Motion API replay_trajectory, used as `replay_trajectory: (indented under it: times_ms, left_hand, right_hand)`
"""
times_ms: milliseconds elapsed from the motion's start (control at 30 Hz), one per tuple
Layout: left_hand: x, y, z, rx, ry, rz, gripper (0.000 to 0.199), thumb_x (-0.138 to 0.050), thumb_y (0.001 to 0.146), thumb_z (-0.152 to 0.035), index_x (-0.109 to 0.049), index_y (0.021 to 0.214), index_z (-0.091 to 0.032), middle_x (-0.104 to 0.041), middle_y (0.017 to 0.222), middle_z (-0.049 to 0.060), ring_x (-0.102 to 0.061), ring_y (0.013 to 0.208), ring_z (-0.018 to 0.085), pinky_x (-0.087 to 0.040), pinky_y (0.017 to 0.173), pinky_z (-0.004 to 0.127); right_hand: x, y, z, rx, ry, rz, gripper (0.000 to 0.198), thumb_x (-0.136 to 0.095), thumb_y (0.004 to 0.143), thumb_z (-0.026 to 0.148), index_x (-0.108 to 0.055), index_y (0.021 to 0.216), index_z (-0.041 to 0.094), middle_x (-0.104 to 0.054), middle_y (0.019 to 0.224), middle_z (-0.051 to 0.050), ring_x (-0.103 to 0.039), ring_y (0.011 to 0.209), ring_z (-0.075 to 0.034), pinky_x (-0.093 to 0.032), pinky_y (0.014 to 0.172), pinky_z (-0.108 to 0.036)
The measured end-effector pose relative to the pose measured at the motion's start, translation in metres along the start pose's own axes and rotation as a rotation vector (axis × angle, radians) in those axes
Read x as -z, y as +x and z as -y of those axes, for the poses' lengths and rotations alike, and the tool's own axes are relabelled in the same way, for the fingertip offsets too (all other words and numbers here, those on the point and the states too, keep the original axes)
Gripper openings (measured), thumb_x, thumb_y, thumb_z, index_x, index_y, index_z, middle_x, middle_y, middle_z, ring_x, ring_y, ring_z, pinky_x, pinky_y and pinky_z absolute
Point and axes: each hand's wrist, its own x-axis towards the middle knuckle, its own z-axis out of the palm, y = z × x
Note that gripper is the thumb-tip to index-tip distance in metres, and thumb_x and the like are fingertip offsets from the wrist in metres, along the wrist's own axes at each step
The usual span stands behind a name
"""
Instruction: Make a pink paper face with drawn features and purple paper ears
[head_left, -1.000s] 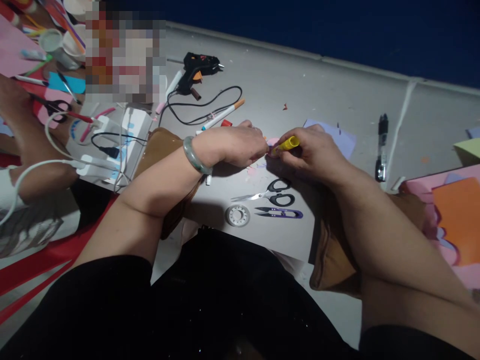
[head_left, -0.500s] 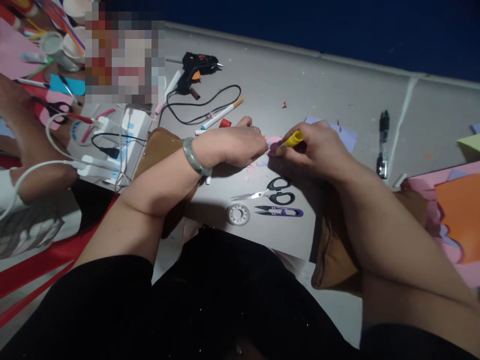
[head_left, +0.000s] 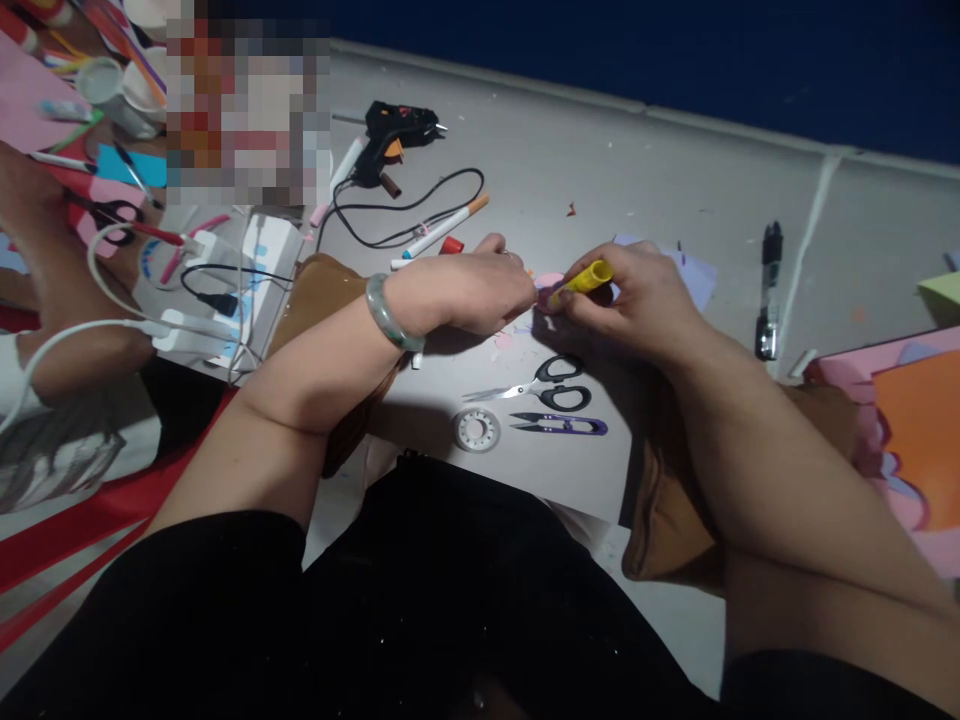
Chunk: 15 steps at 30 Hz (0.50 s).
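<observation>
My left hand, with a jade-like bangle on its wrist, is closed at the left edge of a small rounded pink paper piece; its fingertips are partly hidden. In my right hand a short yellow tube is pinched, its hollow end facing up and its lower end at the paper. Black-handled scissors lie below the hands. Purple thread snips and a clear round tape dispenser are nearer my body. A lilac paper sheet is partly behind my right hand.
A black glue gun with a looped cord lies at the back, near a marker and a red cap. A black pen lies right. A power strip and another person's arm are left; pink and orange paper is far right.
The yellow tube has tilted slightly and shifted a little within the right fingers, over the paper piece. My left hand stays nearly still. The other person's arm has moved slightly.
</observation>
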Motion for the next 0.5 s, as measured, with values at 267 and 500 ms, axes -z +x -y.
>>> replay_trajectory:
  times_ms: [267,500]
  left_hand:
    - [0.015,-0.004,-0.016,-0.003,0.138,0.093,0.029,-0.055,0.090,-0.015,-0.080,0.103,-0.018,-0.073,0.095,0.011,-0.066,0.118,0.032,-0.036,0.122,0.057]
    - [0.015,-0.006,-0.013,-0.050,0.161,0.059,0.031,-0.055,0.090,-0.012,-0.082,0.102,-0.018,-0.074,0.090,0.011,-0.067,0.110,0.030,-0.041,0.116,0.054]
  right_hand:
    - [-0.004,0.000,0.004,0.055,-0.066,0.065,0.010,-0.073,0.094,0.039,-0.067,0.096,0.030,-0.081,0.096,-0.010,-0.072,0.099,-0.037,-0.050,0.115,-0.062]
    - [0.019,0.002,-0.014,-0.135,0.288,-0.343,0.026,-0.082,0.083,0.043,-0.059,0.085,0.032,-0.076,0.086,-0.009,-0.065,0.075,-0.026,-0.054,0.079,-0.048]
